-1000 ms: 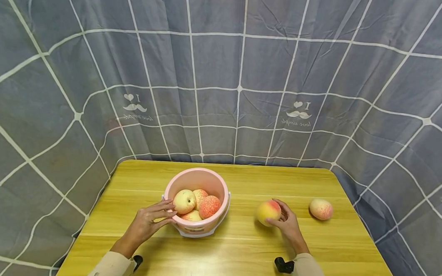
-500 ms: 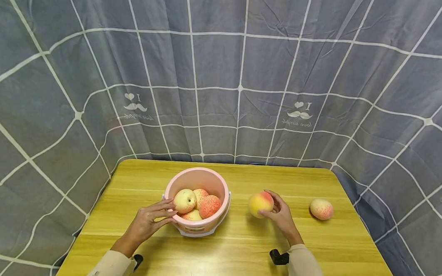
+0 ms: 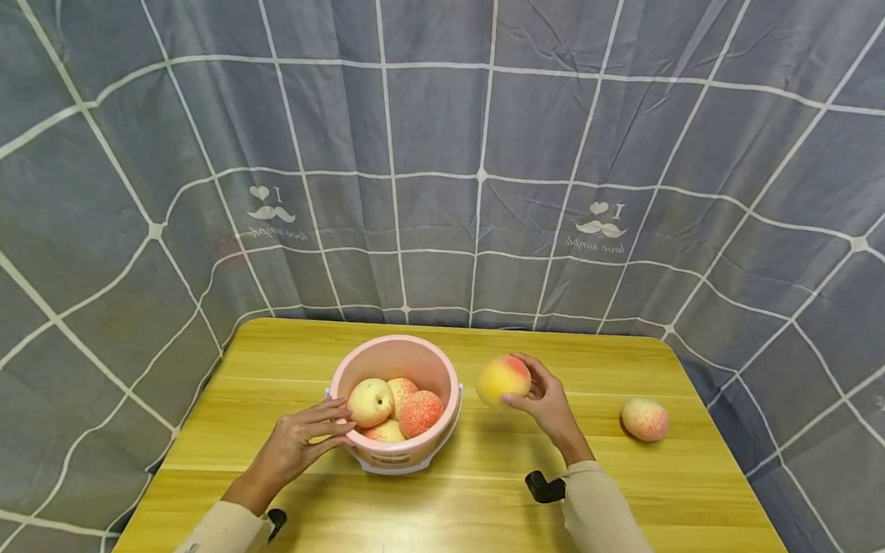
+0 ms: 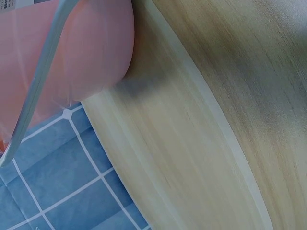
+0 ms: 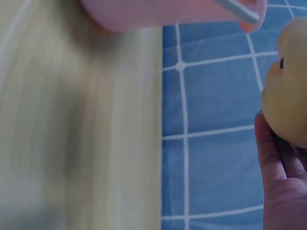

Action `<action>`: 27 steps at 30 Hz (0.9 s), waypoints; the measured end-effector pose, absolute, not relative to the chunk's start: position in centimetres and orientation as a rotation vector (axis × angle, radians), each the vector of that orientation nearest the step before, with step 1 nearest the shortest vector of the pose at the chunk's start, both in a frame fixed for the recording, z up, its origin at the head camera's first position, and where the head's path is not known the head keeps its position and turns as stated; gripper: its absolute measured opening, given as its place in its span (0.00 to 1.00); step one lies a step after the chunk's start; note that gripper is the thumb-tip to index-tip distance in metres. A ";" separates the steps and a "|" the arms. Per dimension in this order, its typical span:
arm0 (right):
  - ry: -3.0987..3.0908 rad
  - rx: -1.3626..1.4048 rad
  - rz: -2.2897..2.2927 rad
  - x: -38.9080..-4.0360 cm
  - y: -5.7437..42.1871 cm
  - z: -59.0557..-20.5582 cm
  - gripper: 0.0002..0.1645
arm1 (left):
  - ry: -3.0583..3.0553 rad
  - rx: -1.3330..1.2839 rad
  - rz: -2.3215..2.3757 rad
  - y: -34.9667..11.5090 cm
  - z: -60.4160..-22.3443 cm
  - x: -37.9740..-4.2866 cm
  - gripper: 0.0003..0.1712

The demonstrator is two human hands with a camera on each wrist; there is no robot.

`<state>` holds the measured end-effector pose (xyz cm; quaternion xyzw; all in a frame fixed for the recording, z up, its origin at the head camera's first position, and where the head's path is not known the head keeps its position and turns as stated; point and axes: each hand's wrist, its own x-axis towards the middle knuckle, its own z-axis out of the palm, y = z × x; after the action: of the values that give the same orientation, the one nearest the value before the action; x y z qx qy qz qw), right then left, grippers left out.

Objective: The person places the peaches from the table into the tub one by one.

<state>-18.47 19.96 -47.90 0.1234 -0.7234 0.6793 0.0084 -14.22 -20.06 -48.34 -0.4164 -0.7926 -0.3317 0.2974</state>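
A pink bucket with a white handle stands on the table and holds several peaches. My left hand rests at its left rim, fingers extended over the edge near a pale peach. In the left wrist view the bucket's side and handle show, but not the hand. My right hand holds a yellow peach with a red blush above the table, right of the bucket. In the right wrist view the peach sits at the right edge, fingers beneath it.
One pale pink peach lies on the table to the right. The yellow wood-grain tabletop ends at the back against a grey curtain with white grid lines, which also flanks both sides.
My right hand has carried the yellow-red peach up and leftward, closer to the bucket. The left hand, the bucket and the peach at the right have stayed in place.
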 end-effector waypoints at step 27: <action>-2.419 0.712 2.025 -22.5 12.2 -42.3 0.42 | -2.072 -1.110 -0.884 -20.1 -48.4 -14.2 0.13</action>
<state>-22.48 12.21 -42.32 0.2198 -0.7473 0.6254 -0.0462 -14.22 -20.13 -48.41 -0.4201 -0.7846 -0.3346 0.3099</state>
